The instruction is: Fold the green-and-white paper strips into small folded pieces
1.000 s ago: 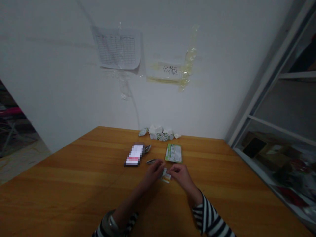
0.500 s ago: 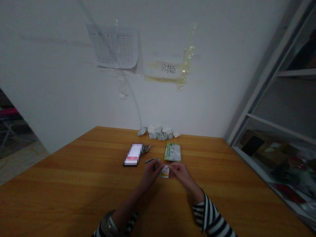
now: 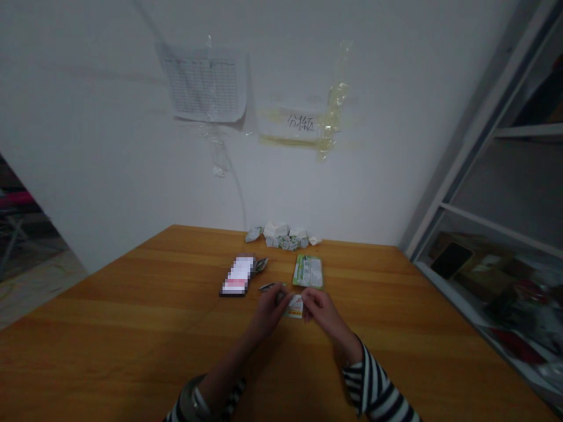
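Note:
Between my hands is a small white packet [image 3: 295, 306] with an orange-yellow strip along its lower edge. My left hand [image 3: 269, 308] pinches its left side between thumb and fingers. At its upper right corner, my right hand [image 3: 319, 305] grips the edge with thumb and forefinger. Just beyond the hands lies a green and white printed packet [image 3: 308, 271], flat on the wooden table [image 3: 176, 340]. A thin, small flat item [image 3: 266, 286] shows past my left fingers, partly hidden; I cannot make out its kind.
A phone [image 3: 238, 275] with a lit, blurred screen lies left of my hands, a small dark packet [image 3: 261, 265] beside it. Crumpled papers [image 3: 285, 236] are heaped against the wall [image 3: 352, 193]. Shelves [image 3: 492, 234] with boxes stand at the right.
The packet's face has turned slightly more toward me and looks flatter. My hands have barely moved; the other things lie where they were.

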A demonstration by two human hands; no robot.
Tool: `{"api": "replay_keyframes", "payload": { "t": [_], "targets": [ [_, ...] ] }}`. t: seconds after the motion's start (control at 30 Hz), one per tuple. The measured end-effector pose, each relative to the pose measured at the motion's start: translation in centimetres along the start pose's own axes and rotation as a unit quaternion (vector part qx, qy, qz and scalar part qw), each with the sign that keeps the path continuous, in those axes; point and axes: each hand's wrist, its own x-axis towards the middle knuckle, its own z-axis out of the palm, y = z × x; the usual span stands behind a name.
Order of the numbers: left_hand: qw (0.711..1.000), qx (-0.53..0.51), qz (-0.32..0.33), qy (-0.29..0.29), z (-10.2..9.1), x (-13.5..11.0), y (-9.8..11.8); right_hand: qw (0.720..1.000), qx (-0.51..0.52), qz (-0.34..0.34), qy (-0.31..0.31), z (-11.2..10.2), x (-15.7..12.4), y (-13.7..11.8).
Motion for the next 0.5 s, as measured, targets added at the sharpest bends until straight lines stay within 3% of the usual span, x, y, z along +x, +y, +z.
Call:
{"api": "replay_keyframes", "payload": {
  "t": [0.5],
  "targets": [
    [0.999,-0.042,-0.019,0.01,0.3,-0.1,0.0,0.992,-0.11,-0.059,-0.001,-0.1,-0.5,-1.1]
  ]
}}
